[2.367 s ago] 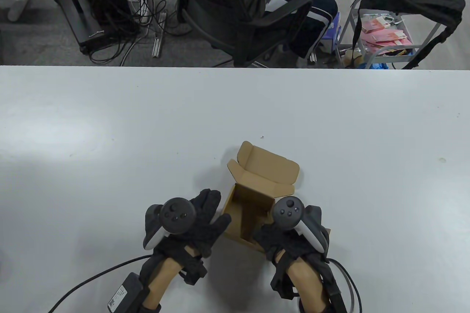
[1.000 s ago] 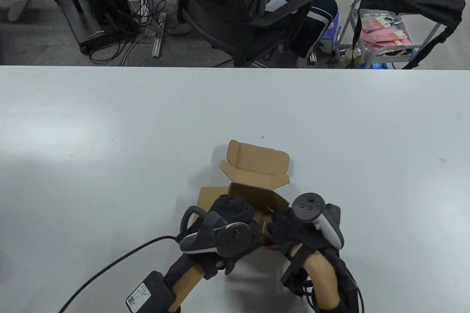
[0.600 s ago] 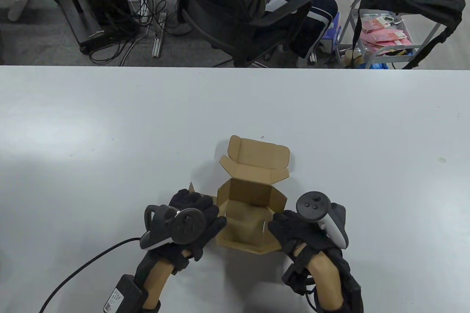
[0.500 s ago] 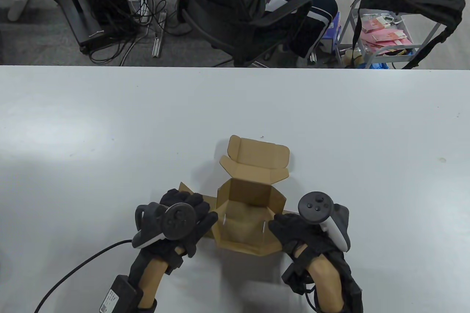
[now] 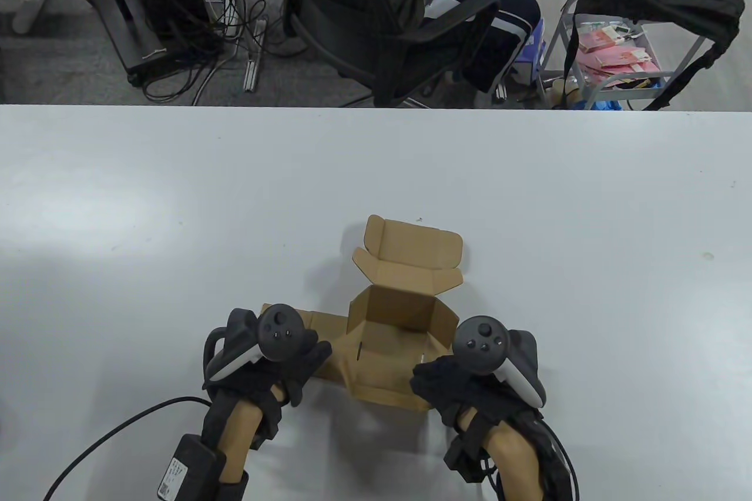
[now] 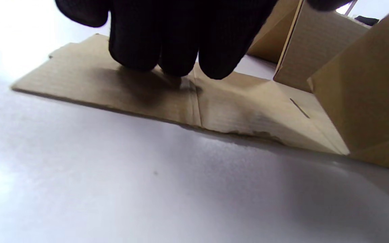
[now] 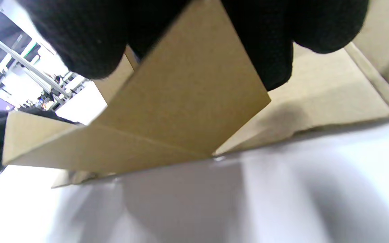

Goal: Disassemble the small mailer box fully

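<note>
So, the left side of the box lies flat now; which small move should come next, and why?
Probably the right hand should fold its side panel outward and down onto the table. The left hand already presses the left panel flat, while the right panel is gripped but stands tilted up, and the back wall and lid are upright too.

Even overhead light; soft glare on the white table (image 5: 117,213); wrist views are blown out, blurred up close.

Grey floor, office chair (image 5: 382,31) (occupied), cart (image 5: 611,60) beyond white table (image 5: 176,201)
</note>
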`<state>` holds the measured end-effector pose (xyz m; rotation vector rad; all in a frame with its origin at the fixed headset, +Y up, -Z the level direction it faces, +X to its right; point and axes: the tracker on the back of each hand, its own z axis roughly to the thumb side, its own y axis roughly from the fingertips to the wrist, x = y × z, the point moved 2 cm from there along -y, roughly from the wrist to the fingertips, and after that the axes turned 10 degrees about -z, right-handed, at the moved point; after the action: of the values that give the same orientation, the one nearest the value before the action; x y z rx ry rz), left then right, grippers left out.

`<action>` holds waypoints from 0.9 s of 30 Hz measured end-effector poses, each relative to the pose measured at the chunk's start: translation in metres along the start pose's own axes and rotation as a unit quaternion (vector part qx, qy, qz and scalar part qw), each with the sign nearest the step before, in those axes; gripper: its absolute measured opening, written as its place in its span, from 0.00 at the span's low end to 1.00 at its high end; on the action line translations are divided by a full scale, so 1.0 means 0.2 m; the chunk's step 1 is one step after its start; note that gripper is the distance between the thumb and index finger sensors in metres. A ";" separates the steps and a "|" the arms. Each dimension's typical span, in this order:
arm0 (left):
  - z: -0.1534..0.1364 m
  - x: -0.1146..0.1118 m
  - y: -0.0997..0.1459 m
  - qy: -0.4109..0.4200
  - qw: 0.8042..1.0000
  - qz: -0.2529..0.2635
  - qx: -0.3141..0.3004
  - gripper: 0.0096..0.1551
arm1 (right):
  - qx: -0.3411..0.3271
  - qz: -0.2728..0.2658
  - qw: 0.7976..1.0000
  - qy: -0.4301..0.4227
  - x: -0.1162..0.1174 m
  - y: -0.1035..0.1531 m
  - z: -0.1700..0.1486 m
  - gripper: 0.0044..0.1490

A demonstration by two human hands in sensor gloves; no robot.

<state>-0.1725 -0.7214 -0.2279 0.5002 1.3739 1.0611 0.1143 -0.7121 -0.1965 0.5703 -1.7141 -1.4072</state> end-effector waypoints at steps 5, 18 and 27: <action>0.03 0.10 0.09 -0.027 0.993 0.113 -0.018 0.40 | -0.047 0.098 0.994 0.022 0.10 -0.01 0.03 0.33; 0.39 0.05 0.17 -0.174 0.952 0.191 -0.166 0.52 | -0.102 0.016 0.990 0.097 0.06 0.01 0.10 0.53; 0.32 -0.06 0.02 -0.145 0.983 -0.007 -0.115 0.61 | -0.058 0.020 0.988 0.139 0.10 -0.04 0.03 0.66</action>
<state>-0.1109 -0.7116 -0.2064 0.4541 0.9841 1.0734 0.0968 -0.7273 -0.1984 0.6318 -1.4065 -1.3213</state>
